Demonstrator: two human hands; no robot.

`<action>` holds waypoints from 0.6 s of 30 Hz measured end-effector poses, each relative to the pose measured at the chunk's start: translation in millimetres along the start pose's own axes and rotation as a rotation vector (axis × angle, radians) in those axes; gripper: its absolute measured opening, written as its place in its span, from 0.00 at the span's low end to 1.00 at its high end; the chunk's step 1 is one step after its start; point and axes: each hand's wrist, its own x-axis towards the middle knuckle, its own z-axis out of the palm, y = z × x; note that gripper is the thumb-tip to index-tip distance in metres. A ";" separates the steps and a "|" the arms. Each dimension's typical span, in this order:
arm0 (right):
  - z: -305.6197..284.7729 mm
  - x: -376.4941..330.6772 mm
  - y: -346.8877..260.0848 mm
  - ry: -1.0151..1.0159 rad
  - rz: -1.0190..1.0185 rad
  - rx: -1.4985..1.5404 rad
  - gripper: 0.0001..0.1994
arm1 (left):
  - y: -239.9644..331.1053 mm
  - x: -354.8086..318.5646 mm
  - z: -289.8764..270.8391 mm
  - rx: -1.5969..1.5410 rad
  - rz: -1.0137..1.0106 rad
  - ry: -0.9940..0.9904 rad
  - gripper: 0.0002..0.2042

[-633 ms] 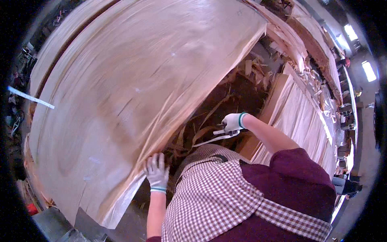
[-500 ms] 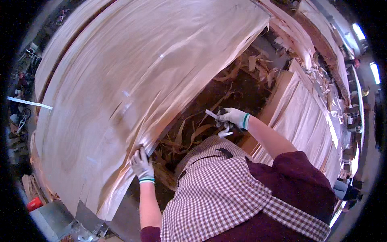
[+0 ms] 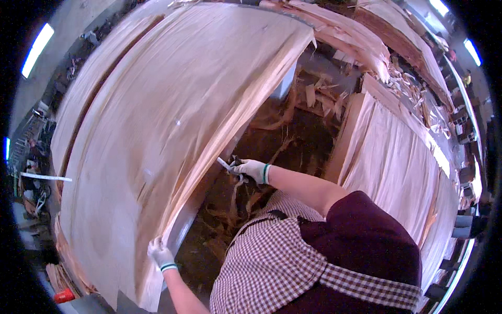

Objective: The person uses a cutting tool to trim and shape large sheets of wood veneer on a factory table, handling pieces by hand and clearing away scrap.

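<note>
We have before us a wide wood sheet (image 3: 157, 120), pale and with long grain lines, and it is the thing that our hands are nearest to. Along its right edge, some long folds run together into a narrow ridge.

Our left hand (image 3: 161, 254), in a white glove with a green band at the cuff, is at the lower part of this right edge and touches it. Its fingers are bent inward at the edge; their tips are hidden from us, so we cannot tell whether they pinch the wood or only rest against it.

Our right hand (image 3: 252, 170), gloved in the same way, is just beside the middle of the sheet's right edge. Its fingers are closed around a narrow pale piece (image 3: 224, 163), of which one short end points toward the sheet. What this piece is exactly, we cannot tell.

To the right of the sheet lies a dark gap with torn wood scraps (image 3: 324, 99), and to the right of this gap stands a second wood stack (image 3: 400, 141) with wavy, pale layers. To the left of the sheet, across a dark slot, is another wood panel (image 3: 104, 89). A white strip (image 3: 46, 177) reaches to the sheet's left side, and a red object (image 3: 64, 295) is near its lower left corner.
</note>
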 end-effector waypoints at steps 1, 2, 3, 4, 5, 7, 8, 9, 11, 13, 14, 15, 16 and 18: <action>-4.7 14.6 3.6 -0.026 -0.050 0.062 0.10 | 3.0 9.1 -10.2 -0.053 -0.032 0.018 0.06; 1.3 19.1 -3.1 0.015 -0.064 0.112 0.08 | 4.9 14.4 -20.9 -0.059 -0.027 0.024 0.05; 4.7 24.5 -13.3 0.006 -0.060 0.160 0.07 | 4.0 20.0 -24.3 -0.042 -0.026 0.020 0.05; 9.4 31.9 -20.9 -0.009 -0.054 0.207 0.07 | -2.0 22.4 -28.5 -0.022 -0.029 0.018 0.05; 15.9 32.1 -32.2 0.013 -0.046 0.273 0.07 | -7.4 23.5 -29.5 -0.034 -0.025 0.013 0.05; 19.5 42.9 -49.0 0.111 -0.130 0.362 0.10 | -14.2 27.4 -28.1 -0.075 -0.001 0.005 0.04; 24.0 42.3 -52.4 0.064 -0.178 0.377 0.10 | -23.1 26.7 -27.0 -0.134 -0.055 -0.040 0.05; 24.4 39.6 -56.4 0.084 -0.175 0.338 0.08 | -30.3 25.2 -23.8 -0.119 -0.056 -0.074 0.05; 30.2 31.0 -59.7 0.150 -0.215 0.215 0.07 | -33.3 22.6 -22.8 -0.134 -0.051 -0.121 0.06; 23.4 21.8 -55.7 0.210 -0.284 0.092 0.08 | -19.5 24.6 -21.5 -0.247 -0.089 -0.153 0.11; 18.4 19.8 -51.2 0.256 -0.314 0.042 0.08 | -8.1 24.6 -18.7 -0.284 -0.083 -0.183 0.13; 6.9 14.7 -48.8 0.268 -0.219 -0.058 0.08 | 5.4 25.2 -9.9 -0.323 -0.077 -0.215 0.15; 17.8 2.9 -57.1 0.322 -0.124 -0.197 0.08 | 9.4 20.8 -4.3 -0.347 -0.094 -0.235 0.18; -14.4 11.1 -47.3 0.256 -0.021 -0.213 0.10 | 35.3 25.5 20.3 0.000 -0.070 -0.520 0.26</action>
